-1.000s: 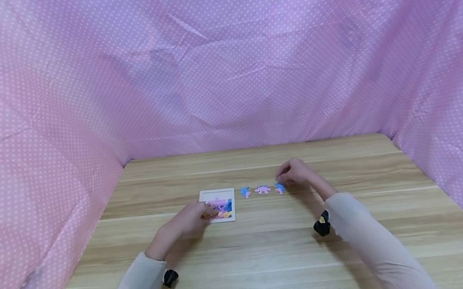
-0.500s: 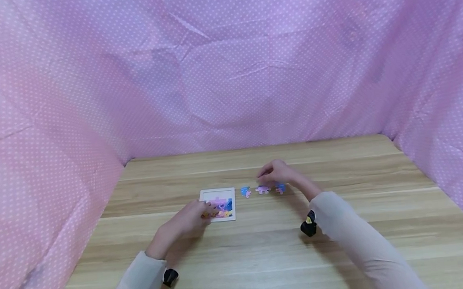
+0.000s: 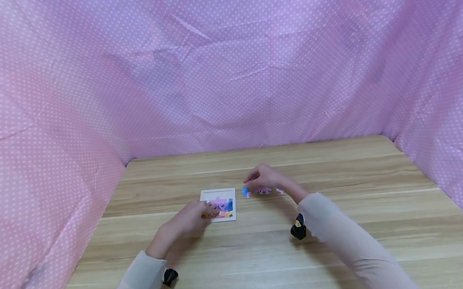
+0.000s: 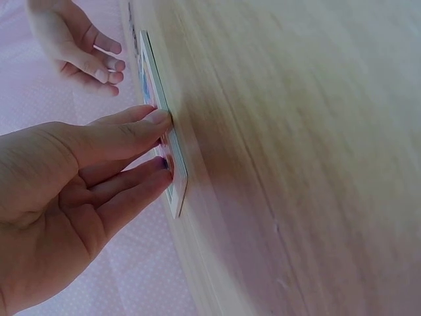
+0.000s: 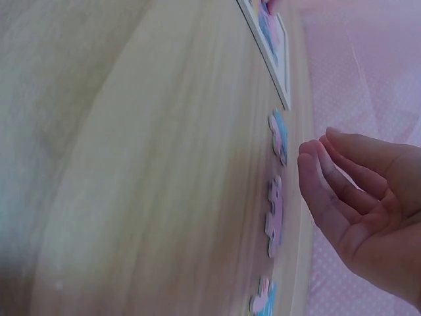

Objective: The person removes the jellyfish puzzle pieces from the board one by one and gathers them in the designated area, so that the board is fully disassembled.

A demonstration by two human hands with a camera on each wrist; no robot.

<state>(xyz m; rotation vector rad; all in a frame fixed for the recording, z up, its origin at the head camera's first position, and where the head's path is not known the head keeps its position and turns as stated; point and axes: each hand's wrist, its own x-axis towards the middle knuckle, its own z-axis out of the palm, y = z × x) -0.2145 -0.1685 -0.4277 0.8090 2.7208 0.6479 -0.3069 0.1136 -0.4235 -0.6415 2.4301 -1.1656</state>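
A square jigsaw puzzle in a white frame (image 3: 231,190) lies on the table, its lower part filled with a pink, blue and yellow picture. My left hand (image 3: 190,217) rests on its left side; in the left wrist view thumb and fingertips touch the board near its edge. Right of the frame, three loose puzzle pieces lie in a row: a blue-and-pink one (image 5: 279,137), a mostly pink one (image 5: 275,217) and another blue-and-pink one (image 5: 264,299). My right hand (image 3: 263,177) hovers over the nearest piece to the frame, fingers loosely bent with nothing between them.
The wooden table (image 3: 243,264) reaches back to a pink polka-dot cloth (image 3: 243,92), which also hangs on both sides. A black device (image 3: 298,227) sits under the right wrist and another black device (image 3: 170,277) under the left.
My right hand has moved left along the row, from the rightmost piece, past the middle one, to the piece beside the frame. The left hand has stayed on the puzzle.
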